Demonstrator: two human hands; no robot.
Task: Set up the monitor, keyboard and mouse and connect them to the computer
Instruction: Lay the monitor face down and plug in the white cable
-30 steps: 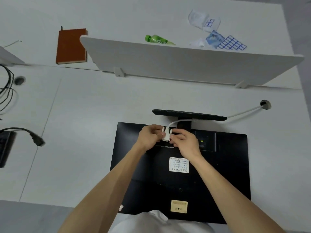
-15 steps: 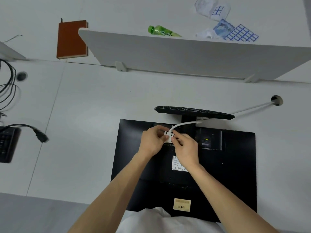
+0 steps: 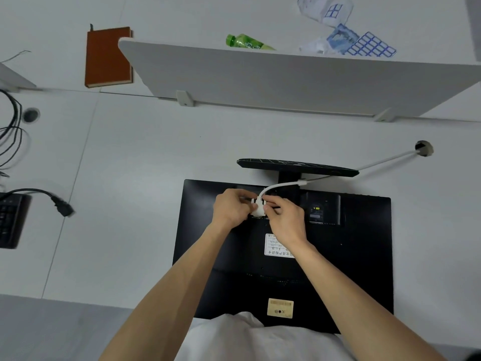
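Note:
A black monitor point(image 3: 351, 256) lies face down on the white desk, its round stand base point(image 3: 296, 166) pointing away from me. A white video connector point(image 3: 259, 208) sits against the ports on the monitor's back. My left hand point(image 3: 233, 208) pinches its left side and my right hand point(image 3: 286, 221) pinches its right side. Its white cable point(image 3: 385, 158) runs right into a desk grommet point(image 3: 423, 148). A black keyboard point(image 3: 10, 220) lies at the far left edge, partly cut off. No mouse or computer is in view.
A black power plug point(image 3: 63, 208) with its cable lies on the desk point(image 3: 135, 178) at the left, near more black cables point(image 3: 13, 131). A white divider panel point(image 3: 286, 79) stands behind. Beyond it lie a brown notebook point(image 3: 108, 57), a green bottle point(image 3: 247, 43) and sticker sheets point(image 3: 369, 45).
Both hands stay on the white connector at the monitor's back, fingers shifting slightly. The camera view has drifted a little.

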